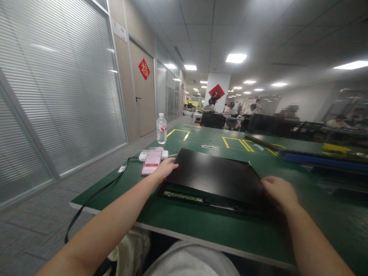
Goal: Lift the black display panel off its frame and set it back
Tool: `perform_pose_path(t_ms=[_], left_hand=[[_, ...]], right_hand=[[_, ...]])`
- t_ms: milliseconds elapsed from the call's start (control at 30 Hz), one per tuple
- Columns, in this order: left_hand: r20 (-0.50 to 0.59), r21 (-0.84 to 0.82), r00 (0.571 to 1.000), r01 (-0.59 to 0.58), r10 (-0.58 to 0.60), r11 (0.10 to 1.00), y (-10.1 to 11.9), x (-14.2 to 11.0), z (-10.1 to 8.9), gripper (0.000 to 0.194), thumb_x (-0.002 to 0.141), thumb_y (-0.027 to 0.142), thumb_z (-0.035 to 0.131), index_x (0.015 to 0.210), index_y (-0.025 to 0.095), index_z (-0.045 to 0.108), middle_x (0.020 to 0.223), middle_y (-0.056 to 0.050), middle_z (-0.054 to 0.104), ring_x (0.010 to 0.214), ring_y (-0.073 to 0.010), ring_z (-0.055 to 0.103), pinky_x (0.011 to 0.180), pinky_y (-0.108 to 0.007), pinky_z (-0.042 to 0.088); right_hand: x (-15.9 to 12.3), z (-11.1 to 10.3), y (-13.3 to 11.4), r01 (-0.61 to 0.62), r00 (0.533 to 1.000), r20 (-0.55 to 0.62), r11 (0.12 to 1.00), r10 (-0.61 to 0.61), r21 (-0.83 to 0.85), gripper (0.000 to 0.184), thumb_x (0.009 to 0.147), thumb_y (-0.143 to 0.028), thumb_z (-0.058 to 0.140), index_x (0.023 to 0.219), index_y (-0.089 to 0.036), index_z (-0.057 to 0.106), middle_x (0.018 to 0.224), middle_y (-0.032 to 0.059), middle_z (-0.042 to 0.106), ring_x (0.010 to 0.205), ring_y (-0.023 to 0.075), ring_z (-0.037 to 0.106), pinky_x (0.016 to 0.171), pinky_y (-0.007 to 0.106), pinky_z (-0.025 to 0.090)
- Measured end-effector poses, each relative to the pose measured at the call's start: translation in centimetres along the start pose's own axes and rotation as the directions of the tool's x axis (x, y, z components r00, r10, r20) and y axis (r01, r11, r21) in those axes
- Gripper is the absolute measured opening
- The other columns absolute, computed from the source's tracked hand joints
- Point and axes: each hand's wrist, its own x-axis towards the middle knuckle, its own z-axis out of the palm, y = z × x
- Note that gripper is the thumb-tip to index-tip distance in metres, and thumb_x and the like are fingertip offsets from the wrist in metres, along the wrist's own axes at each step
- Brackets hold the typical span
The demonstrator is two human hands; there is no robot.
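Observation:
A flat black panel that looks like a display screen (215, 174) is held between my two hands, tilted over the green table. My left hand (167, 168) grips its left edge, with the thumb on top. At the right edge, my right hand (278, 189) grips the same panel, its fingers partly hidden under it. Just below the panel's near side lies a dark frame (221, 203) with a green circuit board strip (182, 196) showing on it. Whether the panel touches that frame, I cannot tell.
A phone (151, 163) rests beside a white power strip and black cable at the left. Behind it stands a water bottle (161, 129). Long blue and black parts (319, 157) lie on the table's (161, 214) right side. Several people sit at far desks.

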Motion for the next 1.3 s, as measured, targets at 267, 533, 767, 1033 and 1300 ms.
perform_pose_path(t_ms=[267,533,767,1033,1300], left_hand=[[-0.006,0.000,1.000,-0.007,0.007,1.000,0.2,-0.1,0.0,0.039,0.069,0.016,0.072,0.108,0.016,0.070,0.082,-0.006,0.076,0.069,-0.0208,0.071,0.065,-0.029,0.054],[-0.003,-0.034,1.000,-0.006,0.006,0.999,1.0,-0.7,0.3,0.043,0.072,0.010,0.067,0.115,0.015,0.068,0.083,-0.006,0.077,0.070,-0.0201,0.072,0.067,-0.029,0.055],[0.040,-0.029,0.992,-0.121,0.122,0.992,1.2,-0.8,-0.1,0.041,0.065,0.018,0.076,0.106,0.015,0.073,0.099,-0.008,0.077,0.094,-0.0246,0.071,0.082,-0.032,0.054],[-0.011,0.211,0.993,-0.113,0.118,0.971,0.3,0.1,-0.8,0.039,0.064,0.021,0.071,0.102,0.014,0.072,0.091,-0.008,0.076,0.081,-0.0247,0.070,0.073,-0.033,0.052],[0.049,0.560,0.971,-0.222,0.236,0.798,-0.7,1.1,-1.5,0.019,0.068,0.024,0.064,0.083,0.015,0.072,0.086,-0.008,0.072,0.083,-0.0262,0.067,0.074,-0.035,0.051]], right_hand=[[0.0,0.1,0.1,0.000,1.000,-0.018,1.000,0.001,0.025,0.033,0.075,-0.039,0.052,0.092,-0.029,0.079,0.098,0.0099,0.075,0.093,0.0305,0.068,0.070,0.035,0.049],[0.7,0.6,0.9,-0.033,0.999,-0.020,0.991,0.036,0.126,0.031,0.077,-0.038,0.053,0.090,-0.026,0.078,0.091,0.0071,0.076,0.085,0.0272,0.068,0.064,0.033,0.046],[0.3,0.1,0.5,-0.088,0.996,0.022,0.977,0.085,0.197,0.028,0.079,-0.035,0.053,0.090,-0.026,0.077,0.084,0.0032,0.076,0.086,0.0246,0.067,0.066,0.031,0.045],[0.3,0.1,0.4,-0.100,0.995,0.011,0.968,0.100,0.231,0.030,0.077,-0.036,0.054,0.091,-0.024,0.078,0.084,0.0046,0.076,0.082,0.0247,0.067,0.063,0.033,0.045],[0.8,0.5,1.0,-0.052,0.998,-0.020,0.979,0.057,0.195,0.030,0.076,-0.036,0.055,0.091,-0.024,0.078,0.084,0.0055,0.077,0.087,0.0269,0.068,0.065,0.033,0.045]])
